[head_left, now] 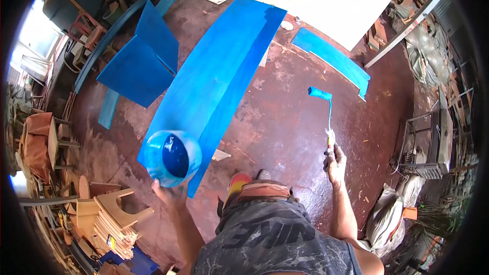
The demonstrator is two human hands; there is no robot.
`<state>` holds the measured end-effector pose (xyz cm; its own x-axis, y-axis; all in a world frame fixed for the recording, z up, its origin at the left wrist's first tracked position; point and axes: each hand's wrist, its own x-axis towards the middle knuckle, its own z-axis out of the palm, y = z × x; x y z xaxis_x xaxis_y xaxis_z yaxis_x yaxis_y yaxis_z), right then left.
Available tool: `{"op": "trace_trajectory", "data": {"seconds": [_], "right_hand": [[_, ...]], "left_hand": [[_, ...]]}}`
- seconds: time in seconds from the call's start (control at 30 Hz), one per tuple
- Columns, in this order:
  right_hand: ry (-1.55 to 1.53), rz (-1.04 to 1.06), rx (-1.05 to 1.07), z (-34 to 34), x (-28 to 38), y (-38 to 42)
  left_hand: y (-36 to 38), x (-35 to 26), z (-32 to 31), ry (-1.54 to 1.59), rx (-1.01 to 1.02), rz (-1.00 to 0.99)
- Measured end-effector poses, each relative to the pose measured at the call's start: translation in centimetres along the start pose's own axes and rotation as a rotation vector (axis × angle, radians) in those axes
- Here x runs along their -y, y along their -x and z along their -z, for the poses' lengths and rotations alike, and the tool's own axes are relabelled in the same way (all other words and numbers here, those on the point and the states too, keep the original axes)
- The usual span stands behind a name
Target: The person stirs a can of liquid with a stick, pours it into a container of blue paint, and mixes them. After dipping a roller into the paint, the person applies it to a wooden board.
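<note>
My left hand (pixel 171 193) is closed on a round paint container (pixel 155 148), whose pale walls are smeared with blue. Dark blue paint (pixel 175 155) shows inside it. Below and beyond the container stretches a long board (pixel 204 84) coated in blue, with a darker blue strip along its right side. Out to the right, my right hand (pixel 335 164) grips the handle of a paint roller (pixel 320 93). The roller's blue-covered sleeve points away from me and is apart from the board.
Dark blue panels (pixel 137 76) stand to the left of the long board. A narrow blue piece (pixel 331 61) lies at the right, near a large white sheet (pixel 300 0). Cut wood (pixel 114 224) is piled at the lower left. Sacks (pixel 384 216) lie at the lower right.
</note>
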<state>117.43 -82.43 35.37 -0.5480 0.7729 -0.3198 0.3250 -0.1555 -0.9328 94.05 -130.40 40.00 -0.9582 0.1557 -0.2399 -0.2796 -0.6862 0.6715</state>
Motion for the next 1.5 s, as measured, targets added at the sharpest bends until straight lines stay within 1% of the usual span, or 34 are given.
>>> {"op": "trace_trajectory", "data": {"seconds": [0.07,0.17,0.2,0.3,0.37,0.43,0.47,0.5,0.53,0.6,0.63,0.7,0.73,0.77,0.8,0.83,0.9,1.0,1.03,1.1,1.17,1.23,1.27,1.37,1.47,1.5], "right_hand": [[0.037,0.036,-0.015,0.0,0.2,-4.8],[0.205,0.167,-0.033,0.2,1.1,-12.9],[0.221,0.174,-0.001,0.5,1.5,-15.8],[0.331,0.166,0.002,1.1,4.4,-24.8],[0.453,0.225,-0.006,1.7,4.6,-32.4],[0.569,0.28,0.004,1.9,6.1,-39.0],[0.609,0.272,0.015,0.9,9.2,-40.6],[0.635,0.234,0.023,-0.1,11.9,-42.4],[0.686,0.25,0.041,-0.7,13.8,-44.7],[0.767,0.281,0.075,-1.7,16.6,-49.7],[0.804,0.297,0.094,-2.1,17.3,-52.5],[0.824,0.344,0.121,-3.1,18.2,-58.4],[0.912,0.278,0.176,-4.2,19.4,-64.4],[1.0,0.203,0.231,-5.4,20.0,-68.0],[1.083,0.279,0.319,-5.9,19.5,-71.8],[1.06,0.306,0.296,-7.1,18.9,-75.6],[1.001,0.343,0.324,-9.6,20.7,-80.9],[0.953,0.411,0.499,-11.2,20.1,-91.1],[0.892,0.398,0.573,-11.5,20.4,-94.3],[0.759,0.344,0.7,-11.7,20.8,-98.7],[0.878,0.313,0.782,-12.8,23.7,-100.5],[0.91,0.439,0.789,-13.0,19.9,-104.1],[0.937,0.42,0.807,-13.8,20.1,-104.9],[0.889,0.387,0.879,-14.9,21.4,-106.7],[1.065,0.503,0.86,-18.3,20.7,-108.2],[1.041,0.513,0.877,-19.5,20.7,-108.3]], "left_hand": [[-3.2,2.6,-3.6,-0.017,0.056,0.029],[-8.9,7.1,-7.0,0.005,0.096,0.086],[-11.2,8.5,-8.3,0.012,0.115,0.097],[-17.1,12.6,-12.3,0.009,0.045,0.102],[-21.6,15.6,-13.7,0.002,0.071,0.106],[-26.0,18.2,-15.3,-0.002,0.07,0.133],[-27.3,19.3,-16.1,-0.002,0.051,0.157],[-29.1,19.8,-18.1,-0.006,0.042,0.176],[-30.8,20.4,-20.4,0.004,0.042,0.174],[-33.4,21.3,-27.0,0.015,0.043,0.174],[-34.9,21.6,-28.9,0.035,0.049,0.169],[-38.0,22.9,-32.2,0.084,0.061,0.151],[-41.0,24.8,-34.4,0.088,0.044,0.129],[-42.5,25.4,-34.8,0.086,0.023,0.114],[-43.5,26.4,-35.6,0.084,-0.005,0.098],[-44.3,27.6,-36.7,0.064,-0.018,0.054],[-46.1,29.6,-40.0,0.022,-0.046,-0.045],[-47.6,33.3,-45.1,0.06,-0.164,-0.148],[-48.1,34.7,-47.3,0.073,-0.219,-0.186],[-48.6,36.9,-51.4,0.084,-0.317,-0.242],[-48.8,38.6,-53.8,0.112,-0.397,-0.282],[-48.7,39.8,-56.4,0.128,-0.473,-0.316],[-49.0,40.2,-57.5,0.139,-0.499,-0.336],[-48.9,41.3,-59.7,0.166,-0.568,-0.377],[-48.8,41.8,-60.4,0.163,-0.612,-0.399],[-48.4,42.0,-60.4,0.162,-0.636,-0.411]]}}
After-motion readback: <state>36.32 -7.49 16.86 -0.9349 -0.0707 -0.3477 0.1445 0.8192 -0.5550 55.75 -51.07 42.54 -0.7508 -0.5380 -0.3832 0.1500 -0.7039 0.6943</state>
